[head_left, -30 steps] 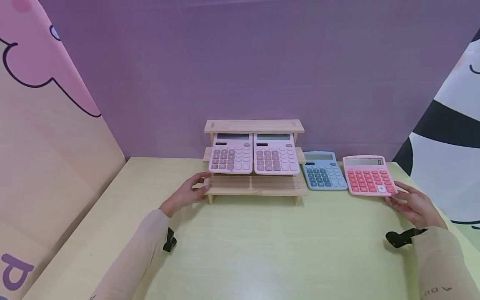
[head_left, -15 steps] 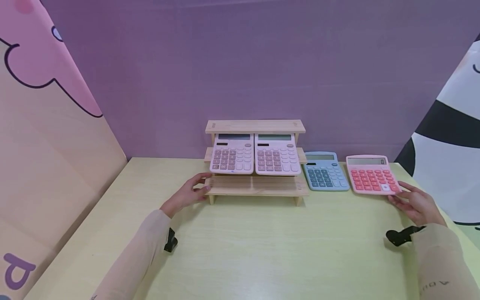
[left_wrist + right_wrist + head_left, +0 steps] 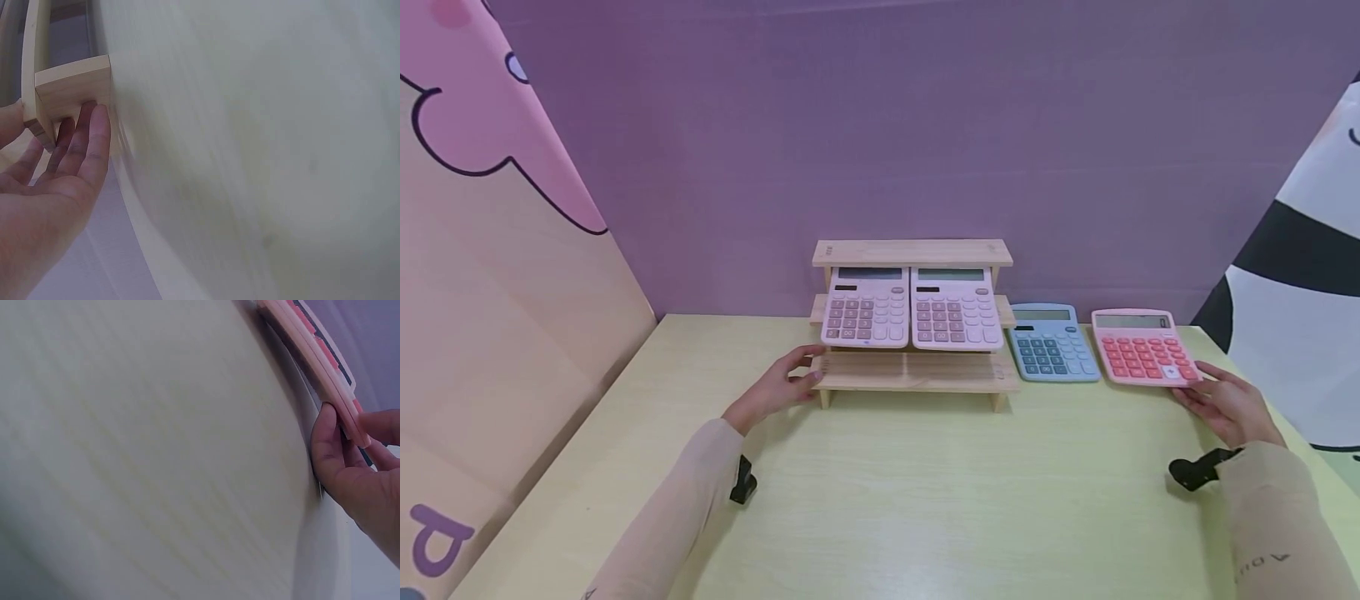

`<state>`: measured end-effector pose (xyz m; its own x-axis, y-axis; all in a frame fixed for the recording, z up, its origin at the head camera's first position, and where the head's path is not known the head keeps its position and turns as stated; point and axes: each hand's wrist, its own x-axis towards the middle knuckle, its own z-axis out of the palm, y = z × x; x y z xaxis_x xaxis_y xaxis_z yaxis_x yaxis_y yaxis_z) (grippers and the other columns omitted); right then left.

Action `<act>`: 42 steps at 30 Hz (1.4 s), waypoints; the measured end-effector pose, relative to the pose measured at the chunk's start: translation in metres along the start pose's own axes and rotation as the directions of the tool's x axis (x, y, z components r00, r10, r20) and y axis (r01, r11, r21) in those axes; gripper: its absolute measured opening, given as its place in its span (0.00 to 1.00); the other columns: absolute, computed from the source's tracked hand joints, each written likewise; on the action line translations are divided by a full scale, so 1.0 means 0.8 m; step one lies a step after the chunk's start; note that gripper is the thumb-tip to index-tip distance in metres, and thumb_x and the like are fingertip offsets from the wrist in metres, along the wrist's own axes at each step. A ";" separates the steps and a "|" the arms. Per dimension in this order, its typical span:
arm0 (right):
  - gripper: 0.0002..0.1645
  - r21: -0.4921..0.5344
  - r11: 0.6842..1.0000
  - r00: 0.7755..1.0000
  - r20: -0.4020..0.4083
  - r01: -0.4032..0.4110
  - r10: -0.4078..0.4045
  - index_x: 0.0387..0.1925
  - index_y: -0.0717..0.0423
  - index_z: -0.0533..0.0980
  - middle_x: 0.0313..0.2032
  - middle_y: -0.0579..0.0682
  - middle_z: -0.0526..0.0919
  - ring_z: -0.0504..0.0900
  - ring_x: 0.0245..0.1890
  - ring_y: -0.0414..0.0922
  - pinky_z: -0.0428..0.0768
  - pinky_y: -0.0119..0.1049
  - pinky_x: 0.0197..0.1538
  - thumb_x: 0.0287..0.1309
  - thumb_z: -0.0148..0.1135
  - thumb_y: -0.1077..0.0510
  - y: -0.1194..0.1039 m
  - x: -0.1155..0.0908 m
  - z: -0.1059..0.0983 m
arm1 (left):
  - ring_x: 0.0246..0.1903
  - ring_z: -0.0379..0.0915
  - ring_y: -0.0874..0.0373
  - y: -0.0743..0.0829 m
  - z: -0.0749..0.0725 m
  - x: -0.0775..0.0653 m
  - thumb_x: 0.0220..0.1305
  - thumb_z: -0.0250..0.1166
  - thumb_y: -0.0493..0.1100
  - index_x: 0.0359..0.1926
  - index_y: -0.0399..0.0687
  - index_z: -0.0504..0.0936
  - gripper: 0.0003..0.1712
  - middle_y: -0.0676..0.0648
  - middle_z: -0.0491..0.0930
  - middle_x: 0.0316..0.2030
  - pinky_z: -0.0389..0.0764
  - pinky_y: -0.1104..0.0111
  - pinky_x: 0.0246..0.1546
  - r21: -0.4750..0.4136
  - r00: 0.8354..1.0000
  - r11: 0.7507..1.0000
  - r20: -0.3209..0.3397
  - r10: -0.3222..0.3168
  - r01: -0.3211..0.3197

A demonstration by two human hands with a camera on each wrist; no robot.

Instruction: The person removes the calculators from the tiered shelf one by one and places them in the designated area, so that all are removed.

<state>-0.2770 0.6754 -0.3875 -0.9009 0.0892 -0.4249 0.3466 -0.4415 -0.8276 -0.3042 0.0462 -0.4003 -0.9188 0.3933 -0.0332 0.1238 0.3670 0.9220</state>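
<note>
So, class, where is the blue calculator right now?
In the head view, the blue calculator lies on the table right of centre, between the wooden rack and the pink calculator.

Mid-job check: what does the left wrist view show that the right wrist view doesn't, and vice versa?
Only the left wrist view: the left hand holding the end of the wooden rack.
Only the right wrist view: the right hand pinching the edge of the red-keyed pink calculator.
Both: the pale tabletop.

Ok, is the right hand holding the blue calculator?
No, the right hand grips the coral-keyed calculator at its near right corner.
</note>
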 end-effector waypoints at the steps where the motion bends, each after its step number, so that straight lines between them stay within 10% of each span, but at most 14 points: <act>1: 0.60 0.000 1.000 1.000 0.006 0.002 -0.002 0.69 0.35 0.31 0.25 0.42 0.78 0.81 0.30 0.40 0.80 0.34 0.50 0.53 0.62 0.67 0.000 0.000 0.001 | 0.57 0.64 0.41 0.000 0.000 0.000 0.67 0.53 0.42 0.67 0.50 0.56 0.29 0.39 0.56 0.64 0.78 0.59 0.49 -0.001 1.000 1.000 -0.003 -0.004 0.004; 27: 0.66 -0.206 0.977 0.999 0.019 0.052 -0.050 0.69 0.41 0.26 0.24 0.38 0.78 0.82 0.28 0.38 0.83 0.32 0.38 0.49 0.66 0.65 0.002 0.008 0.008 | 0.57 0.64 0.40 0.000 0.001 -0.002 0.67 0.52 0.42 0.67 0.48 0.55 0.29 0.37 0.55 0.64 0.78 0.56 0.50 0.012 1.000 1.000 -0.002 0.002 -0.002; 42: 0.71 -0.429 0.902 0.997 -0.022 0.055 -0.072 0.70 0.51 0.28 0.30 0.34 0.71 0.79 0.29 0.33 0.82 0.29 0.39 0.42 0.72 0.56 0.001 0.013 0.010 | 0.56 0.65 0.41 -0.002 0.000 0.000 0.68 0.52 0.41 0.67 0.49 0.56 0.28 0.39 0.56 0.63 0.79 0.58 0.49 0.001 1.000 1.000 0.003 0.017 -0.017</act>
<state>-0.2878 0.6689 -0.3899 -0.9175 0.1401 -0.3723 0.3747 -0.0099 -0.9271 -0.3045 0.0458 -0.4023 -0.9155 0.4020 -0.0186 0.1397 0.3607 0.9222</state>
